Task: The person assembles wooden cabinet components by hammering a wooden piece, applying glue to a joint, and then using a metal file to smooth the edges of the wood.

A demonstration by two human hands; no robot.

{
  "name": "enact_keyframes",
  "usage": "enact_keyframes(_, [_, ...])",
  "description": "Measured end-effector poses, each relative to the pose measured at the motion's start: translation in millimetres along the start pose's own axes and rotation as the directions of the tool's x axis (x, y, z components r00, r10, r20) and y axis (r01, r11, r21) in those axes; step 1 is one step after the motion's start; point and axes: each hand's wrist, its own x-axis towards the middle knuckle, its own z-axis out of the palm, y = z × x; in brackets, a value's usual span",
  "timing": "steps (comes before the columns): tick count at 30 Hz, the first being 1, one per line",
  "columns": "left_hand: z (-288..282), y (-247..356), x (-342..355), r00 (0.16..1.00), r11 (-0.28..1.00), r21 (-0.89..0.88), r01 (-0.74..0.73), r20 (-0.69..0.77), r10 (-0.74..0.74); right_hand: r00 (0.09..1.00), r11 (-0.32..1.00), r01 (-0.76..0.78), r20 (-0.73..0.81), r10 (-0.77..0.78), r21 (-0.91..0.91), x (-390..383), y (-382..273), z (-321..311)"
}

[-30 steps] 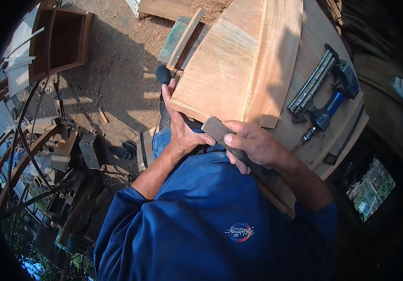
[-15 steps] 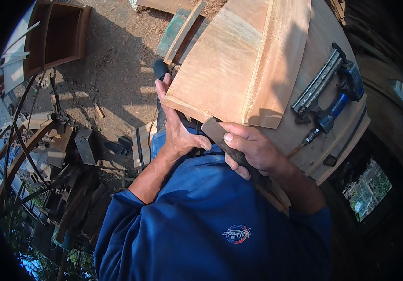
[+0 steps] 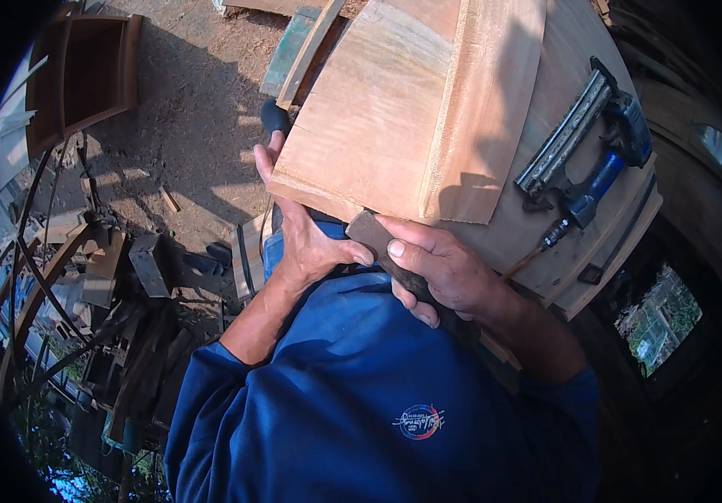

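Note:
In my right hand (image 3: 441, 264) is a flat, dark brown bar (image 3: 371, 235) resembling a sanding block, its worn end touching the near edge of a pale wooden panel (image 3: 369, 117). My thumb lies on top of the bar and my fingers curl round it. My left hand (image 3: 306, 239) is open against the panel's near left corner, fingers stretched past the edge and partly hidden under it. Its thumb points toward the bar's end. A raised wooden strip (image 3: 445, 109) runs lengthwise along the panel.
A blue and black nail gun (image 3: 592, 163) with a hose lies right of the panel, on a wider wooden surface (image 3: 537, 243). A green board with a wooden strip (image 3: 311, 54) stands beyond the left corner. Offcuts (image 3: 109, 268) pile up at left, below a brown wooden cabinet (image 3: 97, 75).
The view has shifted slightly, so the panel and both hands appear a little further left and higher. My grip on the bar and my left hand's place at the corner look the same.

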Motion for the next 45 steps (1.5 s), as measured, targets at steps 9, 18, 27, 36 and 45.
enact_keyframes(9, [-1, 5, 2, 0.999, 0.995, -0.092, 0.045, 0.015, -0.044, 0.997, 0.997, 0.057, -0.05, -0.06, -0.056, 4, 4, 3])
enact_keyframes(18, [-3, 4, 0, 0.998, 0.993, -0.107, 0.059, 0.03, -0.056, 0.993, 0.987, 0.089, -0.07, -0.099, -0.136, 6, 6, 3])
enact_keyframes(27, [-14, 11, 0, 0.989, 0.974, -0.173, 0.144, 0.059, -0.135, 0.991, 0.974, 0.099, -0.071, -0.116, -0.203, 15, -8, 17])
enact_keyframes(36, [-6, 8, 6, 0.996, 0.997, -0.03, -0.066, 0.052, 0.068, 0.993, 0.981, 0.033, -0.101, -0.053, -0.192, 0, -8, 10])
enact_keyframes(45, [-7, 7, 4, 0.997, 0.989, -0.146, 0.035, 0.073, -0.025, 0.996, 0.965, 0.046, -0.061, -0.064, -0.26, 7, -6, 2])
